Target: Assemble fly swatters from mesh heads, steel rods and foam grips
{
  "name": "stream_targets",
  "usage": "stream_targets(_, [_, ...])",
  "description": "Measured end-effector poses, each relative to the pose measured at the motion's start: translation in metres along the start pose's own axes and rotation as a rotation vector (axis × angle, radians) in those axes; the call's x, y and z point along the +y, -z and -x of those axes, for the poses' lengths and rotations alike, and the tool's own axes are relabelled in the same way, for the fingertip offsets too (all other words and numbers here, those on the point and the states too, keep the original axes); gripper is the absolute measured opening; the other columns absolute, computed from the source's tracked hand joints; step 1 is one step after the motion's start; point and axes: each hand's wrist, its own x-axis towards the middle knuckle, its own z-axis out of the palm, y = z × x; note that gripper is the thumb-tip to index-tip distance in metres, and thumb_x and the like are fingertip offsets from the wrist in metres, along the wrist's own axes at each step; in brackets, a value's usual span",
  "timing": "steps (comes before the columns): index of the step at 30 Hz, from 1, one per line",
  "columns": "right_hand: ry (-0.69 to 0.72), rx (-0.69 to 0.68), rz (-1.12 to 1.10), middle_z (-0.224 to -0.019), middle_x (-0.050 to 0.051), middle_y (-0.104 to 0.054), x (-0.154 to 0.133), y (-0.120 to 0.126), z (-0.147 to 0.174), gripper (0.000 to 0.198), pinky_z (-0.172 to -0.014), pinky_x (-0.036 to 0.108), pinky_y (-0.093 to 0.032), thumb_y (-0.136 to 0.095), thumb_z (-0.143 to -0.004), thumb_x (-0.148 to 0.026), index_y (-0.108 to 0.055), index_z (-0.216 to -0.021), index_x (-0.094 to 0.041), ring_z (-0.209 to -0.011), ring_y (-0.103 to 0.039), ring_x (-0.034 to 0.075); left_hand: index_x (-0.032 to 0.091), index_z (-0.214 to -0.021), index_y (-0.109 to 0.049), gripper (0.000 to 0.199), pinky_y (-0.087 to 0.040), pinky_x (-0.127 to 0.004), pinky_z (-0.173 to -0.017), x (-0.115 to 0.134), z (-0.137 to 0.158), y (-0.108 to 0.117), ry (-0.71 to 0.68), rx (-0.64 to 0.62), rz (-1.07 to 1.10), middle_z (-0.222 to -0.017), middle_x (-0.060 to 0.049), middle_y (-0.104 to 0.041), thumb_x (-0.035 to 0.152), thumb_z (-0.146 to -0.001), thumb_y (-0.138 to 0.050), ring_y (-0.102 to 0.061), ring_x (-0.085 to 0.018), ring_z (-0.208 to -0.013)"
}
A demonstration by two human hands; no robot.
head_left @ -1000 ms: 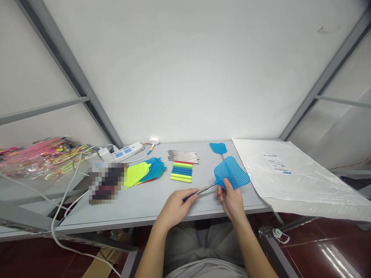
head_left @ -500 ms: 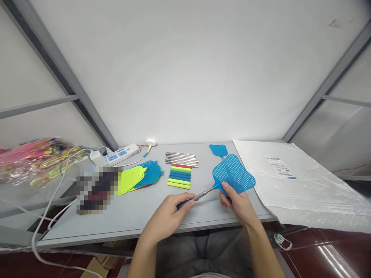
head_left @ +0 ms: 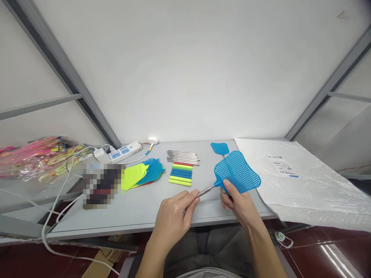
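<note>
A blue fly swatter (head_left: 238, 173) is held between my two hands over the front of the table. My right hand (head_left: 240, 202) pinches the base of its mesh head, thumb on top. Closed around the metal shaft is my left hand (head_left: 175, 216), which hides the handle end. Behind the held swatter lies another blue swatter (head_left: 219, 148), mostly covered by it. Left of the hands, a row of coloured grip tubes (head_left: 181, 173) in yellow, blue and red lies below several metal rods (head_left: 183, 156). Further left is a pile of yellow and blue swatter heads (head_left: 135, 176).
A white plastic bag (head_left: 278, 185) with a label covers the table's right side. At the left are a power strip (head_left: 124, 151), white cables, a blurred dark object (head_left: 103, 187) and clear bags of colourful items (head_left: 40, 158). The wall (head_left: 185, 69) closes off the back.
My left hand has moved up the shaft toward the mesh head, and the blue grip seen before is now covered. My right hand keeps its hold; the view has shifted slightly.
</note>
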Motion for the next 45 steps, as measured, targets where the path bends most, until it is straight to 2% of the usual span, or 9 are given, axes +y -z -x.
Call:
stream_targets(5, [0.039, 0.043, 0.135, -0.047, -0.009, -0.031, -0.002, 0.003, 0.012, 0.038, -0.044, 0.025, -0.031, -0.051, -0.091, -0.048, -0.038, -0.065, -0.024, -0.041, -0.029, 0.008, 0.025, -0.113, -0.061, 0.028, -0.04, -0.026, -0.063, 0.011, 0.003, 0.003, -0.007, -0.023, -0.026, -0.082, -0.004, -0.065, 0.033, -0.099, -0.038, -0.061, -0.018, -0.073])
stream_targets(11, [0.014, -0.062, 0.38, -0.052, -0.003, -0.041, -0.005, 0.008, 0.028, 0.049, -0.054, 0.026, -0.032, -0.049, -0.092, -0.05, -0.041, -0.054, -0.021, -0.052, -0.04, 0.011, 0.025, -0.088, -0.053, 0.025, -0.037, -0.025, -0.06, 0.038, 0.014, 0.008, 0.082, -0.232, -0.001, -0.079, -0.001, -0.066, 0.034, -0.1, -0.033, -0.062, -0.018, -0.071])
stream_targets(16, [0.007, -0.023, 0.317, -0.052, -0.004, -0.041, 0.004, -0.007, 0.037, 0.046, -0.056, 0.027, -0.033, -0.057, -0.086, -0.053, -0.044, -0.055, -0.022, -0.052, -0.039, 0.012, 0.026, -0.089, -0.051, 0.025, -0.031, -0.026, -0.057, 0.045, 0.021, 0.007, 0.096, -0.218, -0.083, -0.076, 0.0, -0.067, 0.037, -0.1, -0.031, -0.063, -0.02, -0.07])
stream_targets(20, [0.019, 0.028, 0.227, -0.052, -0.004, -0.038, 0.014, -0.018, 0.044, 0.047, -0.055, 0.027, -0.034, -0.052, -0.088, -0.056, -0.043, -0.056, -0.022, -0.052, -0.039, 0.012, 0.026, -0.09, -0.051, 0.026, -0.029, -0.026, -0.056, 0.052, 0.024, 0.008, 0.051, -0.19, -0.142, -0.077, -0.001, -0.068, 0.036, -0.101, -0.03, -0.064, -0.02, -0.071])
stream_targets(28, [0.053, 0.065, 0.157, -0.055, -0.005, -0.035, 0.007, -0.001, 0.07, 0.043, -0.052, 0.027, -0.033, -0.056, -0.087, -0.053, -0.043, -0.059, -0.022, -0.052, -0.034, 0.012, 0.024, -0.089, -0.051, 0.028, -0.026, -0.028, -0.054, 0.074, 0.029, -0.008, -0.061, -0.21, -0.195, -0.071, -0.002, -0.066, 0.033, -0.101, -0.027, -0.062, -0.019, -0.063])
stream_targets(32, [0.032, 0.057, 0.157, -0.054, -0.004, -0.036, 0.005, 0.0, 0.074, 0.046, -0.052, 0.027, -0.034, -0.054, -0.087, -0.055, -0.045, -0.056, -0.022, -0.052, -0.035, 0.012, 0.024, -0.089, -0.052, 0.029, -0.027, -0.028, -0.053, 0.079, 0.026, -0.006, -0.071, -0.212, -0.188, -0.074, -0.002, -0.066, 0.034, -0.101, -0.028, -0.062, -0.019, -0.064])
stream_targets(36, [0.012, 0.171, 0.127, -0.059, -0.003, -0.049, 0.007, -0.003, 0.075, 0.038, -0.056, 0.026, -0.039, -0.063, -0.08, -0.054, -0.056, -0.062, -0.021, -0.057, -0.045, 0.013, 0.026, -0.096, -0.056, 0.03, -0.029, -0.027, -0.054, 0.082, 0.025, -0.003, -0.064, -0.217, -0.162, -0.078, -0.001, -0.068, 0.038, -0.101, -0.029, -0.064, -0.019, -0.067])
stream_targets(40, [0.012, 0.18, 0.142, -0.069, -0.001, -0.058, 0.009, -0.001, 0.078, 0.03, -0.063, 0.026, -0.042, -0.067, -0.078, -0.05, -0.064, -0.071, -0.021, -0.067, -0.053, 0.015, 0.025, -0.107, -0.055, 0.028, -0.029, -0.028, -0.054, 0.086, 0.028, -0.013, -0.059, -0.21, -0.177, -0.086, -0.003, -0.071, 0.038, -0.101, -0.03, -0.064, -0.02, -0.068])
stream_targets(45, [0.048, 0.13, 0.131, -0.056, -0.003, -0.049, 0.003, -0.003, 0.081, 0.037, -0.056, 0.026, -0.039, -0.069, -0.078, -0.047, -0.055, -0.057, -0.02, -0.056, -0.046, 0.012, 0.026, -0.102, -0.053, 0.027, -0.025, -0.03, -0.055, 0.088, 0.031, -0.013, -0.093, -0.208, -0.178, -0.08, 0.0, -0.07, 0.033, -0.102, -0.027, -0.06, -0.019, -0.062])
